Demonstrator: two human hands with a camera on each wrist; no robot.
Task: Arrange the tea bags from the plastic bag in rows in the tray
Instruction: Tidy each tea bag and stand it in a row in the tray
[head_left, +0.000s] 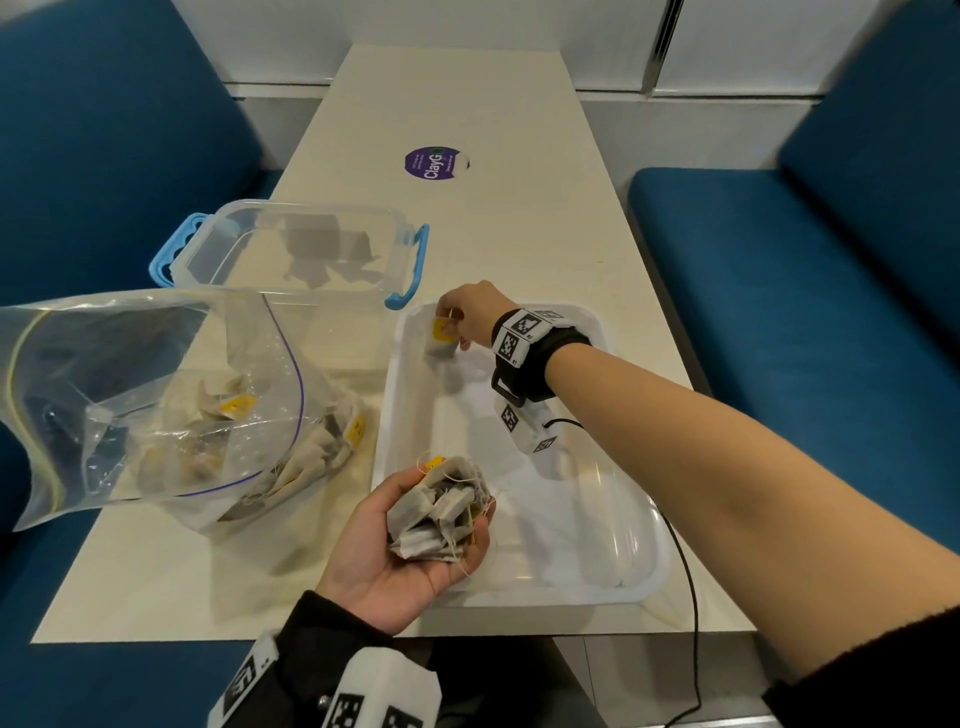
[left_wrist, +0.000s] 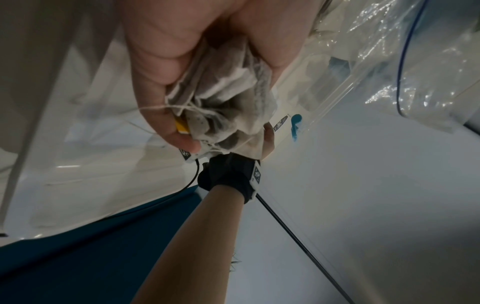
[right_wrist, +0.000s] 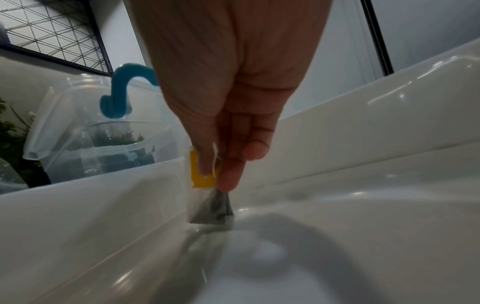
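While the left hand (head_left: 400, 540) cups crumpled papery tea bags (head_left: 441, 512), right hand's (head_left: 475, 312) grip pinched on one tea bag (head_left: 441, 340) over glossy white tray (head_left: 631, 592).

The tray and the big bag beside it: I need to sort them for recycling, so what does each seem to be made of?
The tray looks like white, glossy, slightly translucent moulded plastic: highlights run along its rounded rim. The plastic bag looks like thin clear film, crinkled and glinting, with a purple line near its mouth. The exact plastic type cannot be told.
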